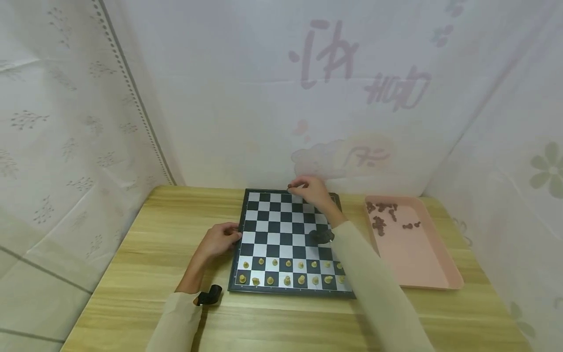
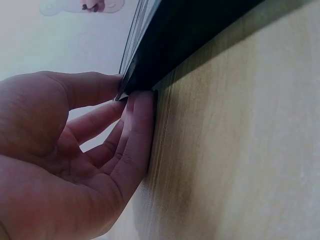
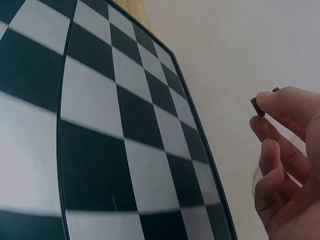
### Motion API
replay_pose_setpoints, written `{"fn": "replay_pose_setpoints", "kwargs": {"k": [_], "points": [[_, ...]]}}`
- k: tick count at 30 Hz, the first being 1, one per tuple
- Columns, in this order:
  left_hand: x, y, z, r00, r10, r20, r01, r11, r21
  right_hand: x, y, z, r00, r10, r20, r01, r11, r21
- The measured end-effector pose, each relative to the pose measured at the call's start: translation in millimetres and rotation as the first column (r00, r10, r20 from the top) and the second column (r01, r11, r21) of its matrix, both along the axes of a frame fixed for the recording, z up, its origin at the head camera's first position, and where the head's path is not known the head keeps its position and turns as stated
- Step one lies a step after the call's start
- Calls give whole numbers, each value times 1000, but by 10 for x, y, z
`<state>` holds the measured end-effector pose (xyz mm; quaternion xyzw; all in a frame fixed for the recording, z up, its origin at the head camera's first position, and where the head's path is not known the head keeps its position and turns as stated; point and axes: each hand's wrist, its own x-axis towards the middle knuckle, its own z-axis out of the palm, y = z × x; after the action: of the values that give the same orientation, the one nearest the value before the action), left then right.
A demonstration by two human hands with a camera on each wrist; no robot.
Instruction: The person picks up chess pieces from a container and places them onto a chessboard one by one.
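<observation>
A black-and-white chessboard [image 1: 273, 227] lies on the wooden table. At its left edge is my left hand [image 1: 218, 240]; the left wrist view shows the thumb on the board's edge [image 2: 150, 55] and the fingers curled against its underside. Over the board's far edge, my right hand [image 1: 311, 190] pinches a small dark chess piece [image 3: 257, 107] between thumb and index finger. The fingertips cover most of this piece. Light yellowish chess pieces [image 1: 270, 280] stand in two rows on the near side of the board, some behind the right forearm.
To the right of the board sits a pink tray [image 1: 418, 259]. Several dark brown chess pieces [image 1: 379, 225] lie in it, mostly toward the far left corner. A pale printed cloth [image 1: 264, 98] hangs behind the wooden table [image 1: 176, 215] and at both sides.
</observation>
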<state>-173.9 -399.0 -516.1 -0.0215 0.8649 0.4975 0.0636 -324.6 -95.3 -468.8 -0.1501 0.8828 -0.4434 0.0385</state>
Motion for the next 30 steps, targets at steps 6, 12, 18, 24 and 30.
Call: {"fn": "replay_pose_setpoints", "kwargs": {"k": [6, 12, 18, 24, 30], "points": [[-7, -2, -2, 1000, 2, 1, -2, 1000, -18, -23, -190, -63, 1000, 31, -1, -31, 999, -19], [-9, 0, 6, 1000, 3, 1, -3, 1000, -17, -71, -345, -134, 999, 48, -9, -47, 999, 12], [-6, 8, 18, 1000, 3, 3, -3, 1000, -23, -122, -480, -193, 999, 45, 27, -45, 999, 6], [-12, 11, -7, 1000, 12, 13, -12, 1000, -11, -128, -640, -262, 997, 64, 34, -64, 998, -1], [-5, 10, -4, 1000, 6, 1, -6, 1000, -3, -135, -776, -342, 997, 76, 25, -76, 997, 16]]}}
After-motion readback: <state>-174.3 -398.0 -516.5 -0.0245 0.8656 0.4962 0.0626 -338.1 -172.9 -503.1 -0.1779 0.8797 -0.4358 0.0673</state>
